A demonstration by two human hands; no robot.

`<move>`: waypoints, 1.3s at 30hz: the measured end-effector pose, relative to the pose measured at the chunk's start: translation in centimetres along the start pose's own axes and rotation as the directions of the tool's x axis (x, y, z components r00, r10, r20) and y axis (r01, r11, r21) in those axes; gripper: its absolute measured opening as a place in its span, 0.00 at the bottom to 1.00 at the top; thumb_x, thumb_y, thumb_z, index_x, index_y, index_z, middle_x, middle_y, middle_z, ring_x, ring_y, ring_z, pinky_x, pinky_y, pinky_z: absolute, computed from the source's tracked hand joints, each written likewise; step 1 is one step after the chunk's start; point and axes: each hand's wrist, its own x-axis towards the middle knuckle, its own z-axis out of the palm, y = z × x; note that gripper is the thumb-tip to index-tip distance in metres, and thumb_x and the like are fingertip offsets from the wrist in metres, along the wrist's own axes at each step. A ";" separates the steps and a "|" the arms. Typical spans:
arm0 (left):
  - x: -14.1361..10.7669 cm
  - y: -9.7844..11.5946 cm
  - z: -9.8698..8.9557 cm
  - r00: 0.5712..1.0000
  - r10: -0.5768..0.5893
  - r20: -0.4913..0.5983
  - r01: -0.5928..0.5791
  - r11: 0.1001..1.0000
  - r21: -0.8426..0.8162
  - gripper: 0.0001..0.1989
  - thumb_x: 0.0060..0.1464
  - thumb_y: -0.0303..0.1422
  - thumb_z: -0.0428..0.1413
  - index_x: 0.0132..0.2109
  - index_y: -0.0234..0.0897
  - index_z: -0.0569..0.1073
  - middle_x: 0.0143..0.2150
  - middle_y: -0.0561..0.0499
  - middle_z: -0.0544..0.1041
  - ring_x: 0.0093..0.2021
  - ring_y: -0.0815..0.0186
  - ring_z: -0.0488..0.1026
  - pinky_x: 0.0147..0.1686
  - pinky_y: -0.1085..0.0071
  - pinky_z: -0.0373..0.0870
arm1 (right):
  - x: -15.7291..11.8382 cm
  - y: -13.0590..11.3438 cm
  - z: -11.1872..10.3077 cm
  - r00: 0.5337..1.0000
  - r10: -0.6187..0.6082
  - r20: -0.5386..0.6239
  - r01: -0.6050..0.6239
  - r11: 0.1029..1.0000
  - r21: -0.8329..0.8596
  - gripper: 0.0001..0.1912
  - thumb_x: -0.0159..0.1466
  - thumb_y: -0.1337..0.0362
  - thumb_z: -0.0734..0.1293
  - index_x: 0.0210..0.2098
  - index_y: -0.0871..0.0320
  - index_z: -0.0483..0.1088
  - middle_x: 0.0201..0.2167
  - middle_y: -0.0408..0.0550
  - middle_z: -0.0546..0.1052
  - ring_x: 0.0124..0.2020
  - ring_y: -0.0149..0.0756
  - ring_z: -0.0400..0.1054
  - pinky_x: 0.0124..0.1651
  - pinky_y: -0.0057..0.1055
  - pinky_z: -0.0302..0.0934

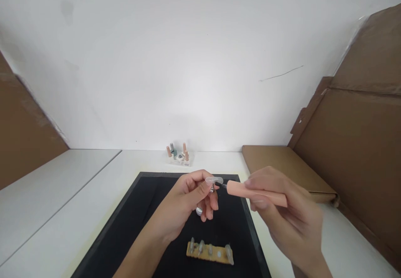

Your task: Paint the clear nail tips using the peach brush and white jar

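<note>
My left hand (191,196) pinches a small metal stand (212,188) with a clear false nail tip (214,180) on top. In my right hand (282,211) is a long peach brush cap (257,193), its dark brush (221,184) pointing left, close to the nail tip's right end; whether they touch is hard to tell. Below my hands a yellowish strip (209,253) holds several upright nail tips and stands on the black mat (169,244). A small round whitish item (199,211) shows partly behind my left fingers.
A clear tray (181,162) with several peach- and grey-capped bottles stands at the back of the white table (78,186). A flat cardboard box (269,157) lies at the back right. Cardboard panels (357,144) rise at both sides.
</note>
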 end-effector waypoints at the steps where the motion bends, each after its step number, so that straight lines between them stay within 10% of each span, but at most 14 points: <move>1: 0.0 0.0 0.1 1.000 0.001 0.002 -0.001 1.000 0.002 0.18 0.52 0.44 0.62 0.27 0.35 0.69 0.20 0.55 0.73 0.17 0.75 0.66 0.18 0.80 0.62 | 0.1 0.0 0.0 1.000 0.004 0.014 -0.004 1.000 -0.015 0.05 0.65 0.71 0.65 0.39 0.56 0.70 0.27 0.43 0.72 0.27 0.31 0.65 0.27 0.28 0.60; 39: -0.3 -0.2 -0.1 0.999 -0.021 0.050 0.021 1.000 0.010 0.15 0.54 0.42 0.61 0.30 0.34 0.72 0.21 0.55 0.75 0.19 0.76 0.69 0.19 0.82 0.65 | -0.3 -0.2 -0.1 0.952 0.218 -0.216 -0.214 0.976 0.044 0.11 0.69 0.64 0.62 0.29 0.55 0.69 0.21 0.38 0.67 0.19 0.26 0.58 0.21 0.27 0.51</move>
